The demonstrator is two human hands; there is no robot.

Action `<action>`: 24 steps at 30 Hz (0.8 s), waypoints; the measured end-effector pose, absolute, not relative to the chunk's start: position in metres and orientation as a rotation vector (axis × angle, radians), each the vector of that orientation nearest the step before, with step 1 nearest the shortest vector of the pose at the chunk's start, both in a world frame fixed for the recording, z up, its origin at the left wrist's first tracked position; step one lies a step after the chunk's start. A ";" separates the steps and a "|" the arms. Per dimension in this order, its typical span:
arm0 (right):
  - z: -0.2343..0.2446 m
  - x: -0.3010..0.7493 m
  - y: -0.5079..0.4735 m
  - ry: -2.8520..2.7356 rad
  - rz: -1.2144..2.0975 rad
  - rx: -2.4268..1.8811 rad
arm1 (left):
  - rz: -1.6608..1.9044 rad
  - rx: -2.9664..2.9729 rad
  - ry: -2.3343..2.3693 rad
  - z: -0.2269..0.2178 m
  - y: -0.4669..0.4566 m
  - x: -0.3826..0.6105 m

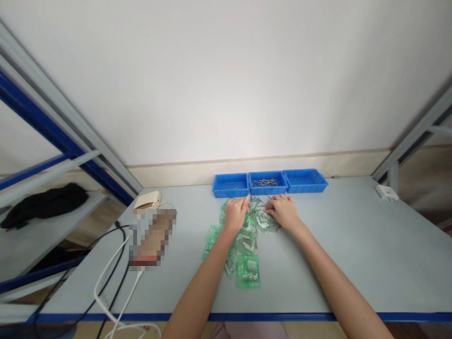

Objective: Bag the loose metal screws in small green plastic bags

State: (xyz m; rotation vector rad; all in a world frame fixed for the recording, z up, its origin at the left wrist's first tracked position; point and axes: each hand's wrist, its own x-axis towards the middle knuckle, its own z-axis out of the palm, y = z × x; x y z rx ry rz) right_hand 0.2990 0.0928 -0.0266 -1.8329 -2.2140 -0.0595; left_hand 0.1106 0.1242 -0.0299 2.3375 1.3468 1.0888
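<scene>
Both my hands rest on a heap of small green plastic bags (243, 245) filled with metal parts, in the middle of the grey table (353, 254). My left hand (236, 213) is curled, its fingertips pinched on something small at the top of the heap. My right hand (284, 210) lies over loose metal parts (265, 221), fingers bent and pressed on them. Just beyond the hands stand three blue trays in a row: the left tray (229, 185), the middle tray (267, 183) holding several metal parts, and the right tray (305, 181).
A beige device (147, 200) and a blurred-out object (152, 238) lie at the left, with white and black cables (113, 278) running over the front edge. A white block (386, 192) sits far right. Blue shelf rails (52, 136) and a dark cloth (42, 203) are at the left.
</scene>
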 end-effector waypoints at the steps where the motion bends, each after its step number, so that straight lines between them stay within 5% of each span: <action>1: -0.026 0.298 0.094 -2.215 -0.069 -1.817 | 1.068 2.350 1.352 -0.030 0.124 0.111; 6: -0.021 0.297 0.094 -2.089 0.000 -1.646 | 1.057 2.457 1.347 -0.026 0.120 0.114; 15: -0.025 0.296 0.099 -1.706 0.859 -1.304 | 0.913 2.838 1.187 -0.024 0.112 0.115; 24: -0.016 0.298 0.094 -1.786 0.648 -1.312 | 0.911 2.817 1.227 -0.026 0.113 0.119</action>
